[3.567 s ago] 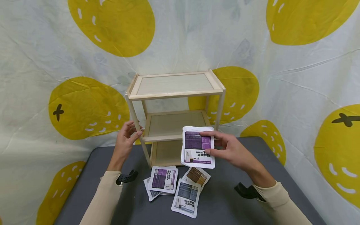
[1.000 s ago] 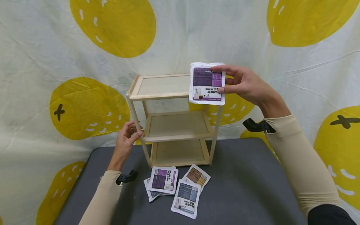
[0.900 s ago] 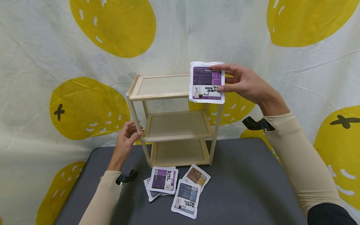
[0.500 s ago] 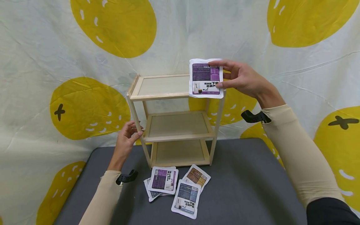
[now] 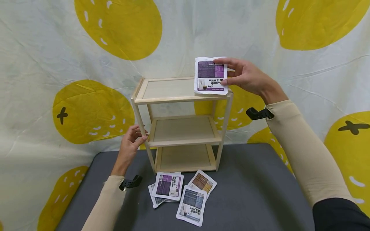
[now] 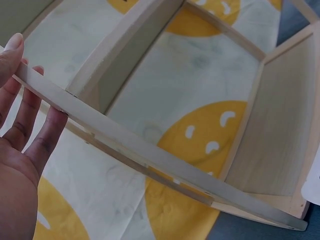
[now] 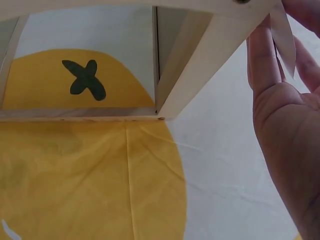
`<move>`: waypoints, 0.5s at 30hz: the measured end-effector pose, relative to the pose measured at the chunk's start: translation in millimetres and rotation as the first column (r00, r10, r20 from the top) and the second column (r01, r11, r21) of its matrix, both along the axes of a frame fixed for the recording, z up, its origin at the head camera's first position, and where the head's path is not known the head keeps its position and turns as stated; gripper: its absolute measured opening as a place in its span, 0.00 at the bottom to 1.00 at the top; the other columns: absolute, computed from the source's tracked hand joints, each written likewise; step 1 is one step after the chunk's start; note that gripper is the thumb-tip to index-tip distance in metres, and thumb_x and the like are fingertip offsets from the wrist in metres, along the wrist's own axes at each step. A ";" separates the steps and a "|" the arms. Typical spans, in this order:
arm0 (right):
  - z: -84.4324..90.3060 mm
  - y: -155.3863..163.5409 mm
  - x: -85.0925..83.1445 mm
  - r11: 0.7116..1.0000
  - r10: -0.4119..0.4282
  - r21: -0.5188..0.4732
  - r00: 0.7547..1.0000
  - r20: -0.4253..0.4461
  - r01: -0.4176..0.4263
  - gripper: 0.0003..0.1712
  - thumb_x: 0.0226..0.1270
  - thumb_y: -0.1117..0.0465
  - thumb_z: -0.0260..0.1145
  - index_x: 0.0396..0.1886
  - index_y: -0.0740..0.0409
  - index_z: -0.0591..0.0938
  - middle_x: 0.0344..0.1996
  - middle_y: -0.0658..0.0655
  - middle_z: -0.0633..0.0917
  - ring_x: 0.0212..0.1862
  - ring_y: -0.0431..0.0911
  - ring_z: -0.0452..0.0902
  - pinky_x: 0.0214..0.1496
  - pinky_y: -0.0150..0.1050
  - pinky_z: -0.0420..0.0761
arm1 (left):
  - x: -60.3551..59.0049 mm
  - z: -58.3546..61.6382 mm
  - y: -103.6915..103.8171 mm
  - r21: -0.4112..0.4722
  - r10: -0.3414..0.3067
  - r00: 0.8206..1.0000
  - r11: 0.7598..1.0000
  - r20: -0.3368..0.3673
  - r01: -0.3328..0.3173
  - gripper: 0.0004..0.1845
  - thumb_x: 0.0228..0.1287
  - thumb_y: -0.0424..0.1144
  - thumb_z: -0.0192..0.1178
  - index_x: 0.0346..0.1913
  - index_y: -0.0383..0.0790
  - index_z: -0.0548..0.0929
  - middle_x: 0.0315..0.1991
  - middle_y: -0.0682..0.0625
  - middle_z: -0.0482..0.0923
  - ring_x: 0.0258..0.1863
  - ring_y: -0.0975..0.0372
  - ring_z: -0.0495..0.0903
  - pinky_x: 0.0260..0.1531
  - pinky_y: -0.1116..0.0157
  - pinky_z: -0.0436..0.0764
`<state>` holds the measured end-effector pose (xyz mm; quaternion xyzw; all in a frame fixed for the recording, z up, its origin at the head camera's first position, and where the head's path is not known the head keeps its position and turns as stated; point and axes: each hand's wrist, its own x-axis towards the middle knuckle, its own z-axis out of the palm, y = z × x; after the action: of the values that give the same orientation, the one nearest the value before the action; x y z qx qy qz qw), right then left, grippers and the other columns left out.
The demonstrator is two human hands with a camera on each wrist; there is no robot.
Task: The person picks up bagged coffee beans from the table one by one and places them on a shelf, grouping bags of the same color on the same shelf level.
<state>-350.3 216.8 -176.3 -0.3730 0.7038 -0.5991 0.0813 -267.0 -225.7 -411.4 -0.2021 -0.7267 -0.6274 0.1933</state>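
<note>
Purple sachet [image 5: 210,76] over wooden rack [image 5: 179,96], top tier, right end.
Right hand [image 5: 245,77] pinches sachet by its edge; left hand [image 5: 130,144] grips rack's front-left post; four sachets [image 5: 182,192] lie on grey table [image 5: 254,199].

Staged recording set: lemon-print backdrop sheet [image 5: 202,35], grey table [image 5: 248,195].

Head cam: high, looks fwd and down over the whole wooden shelf [image 5: 180,123] and table [image 5: 254,195], mid range. Left wrist cam: v. close, beside the left hand [image 6: 17,165], faces the shelf's front-left post [image 6: 150,157] and into its tiers. Right wrist cam: v. close under the shelf's top-right corner [image 7: 215,55], faces up past the right hand [image 7: 290,150]. All 3 views share the shelf.
</note>
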 end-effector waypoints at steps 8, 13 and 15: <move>3.8 -0.8 -8.4 0.998 -0.023 0.056 0.999 0.045 0.020 0.40 0.66 0.78 0.66 0.76 0.55 0.68 0.69 0.64 0.69 0.61 0.57 0.73 0.57 0.39 0.82 | -0.3 1.1 -0.4 -0.006 0.009 1.000 1.000 0.005 -0.009 0.23 0.69 0.28 0.63 0.65 0.34 0.73 0.50 0.30 0.77 0.47 0.56 0.81 0.47 0.69 0.83; 3.5 -1.7 -11.4 0.995 -0.046 0.091 0.997 0.059 0.041 0.40 0.66 0.76 0.66 0.76 0.55 0.67 0.69 0.63 0.70 0.60 0.57 0.74 0.57 0.39 0.82 | -0.1 2.0 -1.3 -0.007 0.010 1.000 1.000 -0.003 -0.010 0.23 0.69 0.27 0.63 0.65 0.34 0.73 0.48 0.42 0.80 0.46 0.56 0.80 0.47 0.69 0.83; 3.0 -2.2 -12.6 0.994 -0.056 0.099 0.996 0.067 0.049 0.40 0.67 0.76 0.66 0.77 0.55 0.67 0.69 0.63 0.70 0.60 0.56 0.75 0.57 0.39 0.82 | -0.3 1.6 -2.0 -0.004 0.009 1.000 1.000 -0.003 -0.009 0.23 0.69 0.26 0.63 0.65 0.34 0.73 0.47 0.46 0.81 0.45 0.57 0.80 0.47 0.69 0.83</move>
<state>-362.9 214.6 -173.3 -0.3289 0.7384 -0.5787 0.1079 -267.2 -227.7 -409.8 -0.2001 -0.7285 -0.6248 0.1970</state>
